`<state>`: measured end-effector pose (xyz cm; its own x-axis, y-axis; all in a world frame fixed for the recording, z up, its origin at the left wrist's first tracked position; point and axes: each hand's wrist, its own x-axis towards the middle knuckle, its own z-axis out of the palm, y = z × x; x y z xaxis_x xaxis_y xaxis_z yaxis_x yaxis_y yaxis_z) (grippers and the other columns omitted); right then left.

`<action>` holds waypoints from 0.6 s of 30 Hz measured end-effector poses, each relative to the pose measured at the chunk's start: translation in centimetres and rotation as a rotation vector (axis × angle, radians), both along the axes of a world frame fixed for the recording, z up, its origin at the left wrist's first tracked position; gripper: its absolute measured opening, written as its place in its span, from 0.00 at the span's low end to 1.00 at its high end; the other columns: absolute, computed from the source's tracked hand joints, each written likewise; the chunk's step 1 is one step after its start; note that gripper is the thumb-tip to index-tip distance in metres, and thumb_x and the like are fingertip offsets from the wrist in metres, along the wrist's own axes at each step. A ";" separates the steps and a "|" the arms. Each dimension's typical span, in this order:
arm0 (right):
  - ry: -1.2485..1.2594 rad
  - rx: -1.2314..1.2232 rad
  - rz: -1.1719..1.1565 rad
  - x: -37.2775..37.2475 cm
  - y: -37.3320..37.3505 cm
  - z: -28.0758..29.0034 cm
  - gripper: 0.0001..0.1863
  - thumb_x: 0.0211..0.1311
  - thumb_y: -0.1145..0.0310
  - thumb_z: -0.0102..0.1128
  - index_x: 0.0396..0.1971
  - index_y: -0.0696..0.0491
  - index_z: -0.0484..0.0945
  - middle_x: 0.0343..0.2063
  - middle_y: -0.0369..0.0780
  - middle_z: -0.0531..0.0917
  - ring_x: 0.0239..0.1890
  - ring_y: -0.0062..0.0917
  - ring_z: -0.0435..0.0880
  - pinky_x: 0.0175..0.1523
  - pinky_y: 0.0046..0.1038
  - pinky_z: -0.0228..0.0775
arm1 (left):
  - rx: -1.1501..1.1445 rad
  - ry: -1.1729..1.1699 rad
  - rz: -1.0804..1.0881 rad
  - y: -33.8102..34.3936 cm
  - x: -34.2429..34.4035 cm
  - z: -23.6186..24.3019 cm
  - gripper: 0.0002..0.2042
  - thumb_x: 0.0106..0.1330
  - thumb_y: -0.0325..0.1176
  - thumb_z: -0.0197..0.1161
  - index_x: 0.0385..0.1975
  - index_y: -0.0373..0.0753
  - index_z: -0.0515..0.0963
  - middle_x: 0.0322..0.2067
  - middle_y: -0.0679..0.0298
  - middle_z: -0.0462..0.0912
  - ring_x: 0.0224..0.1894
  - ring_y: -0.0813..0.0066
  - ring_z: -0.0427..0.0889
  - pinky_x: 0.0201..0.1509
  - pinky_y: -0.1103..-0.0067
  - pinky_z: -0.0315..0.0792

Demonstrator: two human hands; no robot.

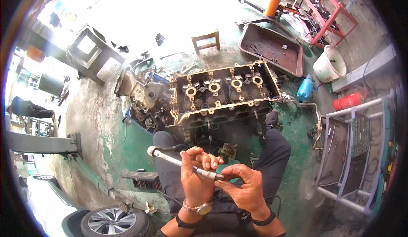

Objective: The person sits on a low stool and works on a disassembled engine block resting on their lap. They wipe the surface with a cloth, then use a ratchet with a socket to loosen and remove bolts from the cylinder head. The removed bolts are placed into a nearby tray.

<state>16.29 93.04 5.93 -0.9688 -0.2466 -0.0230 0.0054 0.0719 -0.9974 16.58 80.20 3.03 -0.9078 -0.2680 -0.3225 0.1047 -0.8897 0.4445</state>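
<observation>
Left hand (197,175): curled round wrench (169,158)
Right hand (243,185): pinching wrench's right end
Wrench: slanted, before engine (221,96)
Tray (292,60): behind engine, rightward

From the right hand (243,185): 12 o'clock, engine cylinder head (225,94) obstructs; 10 o'clock, ratchet wrench (172,158) and left hand (196,178) obstruct; 3 o'clock, open floor (299,169) between right leg (274,156) and metal tool cart (338,162).

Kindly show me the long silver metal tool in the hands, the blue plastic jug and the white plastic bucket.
Long silver metal tool (171,158), head view: on its shaft.
Blue plastic jug (305,91), head view: on its side.
White plastic bucket (321,70), head view: on its outer wall.
</observation>
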 end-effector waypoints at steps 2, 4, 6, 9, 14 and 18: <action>0.066 0.025 0.009 0.0 0.1 0.1 0.15 0.45 0.81 0.77 0.33 0.59 0.80 0.32 0.41 0.85 0.33 0.23 0.85 0.40 0.23 0.79 | 0.009 0.017 -0.011 0.0 0.2 -0.2 0.24 0.78 0.53 0.38 0.43 0.39 0.75 0.20 0.66 0.69 0.29 0.68 0.72 0.48 0.64 0.70; 0.116 0.053 0.007 0.1 0.2 0.1 0.15 0.44 0.81 0.77 0.33 0.59 0.80 0.31 0.41 0.85 0.32 0.23 0.85 0.40 0.22 0.78 | 0.019 0.023 -0.011 0.1 0.4 -0.3 0.24 0.78 0.53 0.38 0.43 0.39 0.75 0.20 0.66 0.70 0.29 0.68 0.72 0.48 0.64 0.70; 0.111 0.048 0.011 0.3 0.3 0.2 0.15 0.44 0.80 0.77 0.32 0.60 0.80 0.31 0.41 0.85 0.32 0.23 0.85 0.39 0.23 0.78 | 0.015 0.023 -0.013 0.3 0.6 -0.4 0.24 0.78 0.53 0.38 0.43 0.39 0.75 0.20 0.66 0.70 0.29 0.68 0.73 0.48 0.64 0.70; 0.086 0.053 0.009 0.5 0.4 0.3 0.14 0.45 0.79 0.78 0.31 0.60 0.80 0.29 0.42 0.85 0.31 0.23 0.85 0.37 0.23 0.78 | -0.002 0.017 -0.017 0.4 0.7 -0.4 0.25 0.78 0.54 0.37 0.43 0.38 0.75 0.20 0.65 0.70 0.29 0.68 0.73 0.47 0.64 0.70; 0.110 0.086 0.028 0.6 0.7 0.0 0.13 0.48 0.73 0.78 0.30 0.59 0.81 0.26 0.42 0.85 0.27 0.26 0.85 0.33 0.24 0.77 | 0.005 0.009 -0.014 0.6 0.8 -0.3 0.26 0.78 0.55 0.37 0.42 0.38 0.75 0.20 0.65 0.70 0.29 0.68 0.73 0.47 0.64 0.71; 0.137 0.124 0.061 0.6 1.0 -0.3 0.13 0.50 0.69 0.77 0.31 0.55 0.80 0.24 0.43 0.84 0.23 0.31 0.84 0.29 0.27 0.75 | -0.001 -0.007 -0.021 0.8 0.9 -0.2 0.27 0.78 0.56 0.37 0.42 0.37 0.75 0.20 0.65 0.70 0.29 0.68 0.73 0.47 0.64 0.71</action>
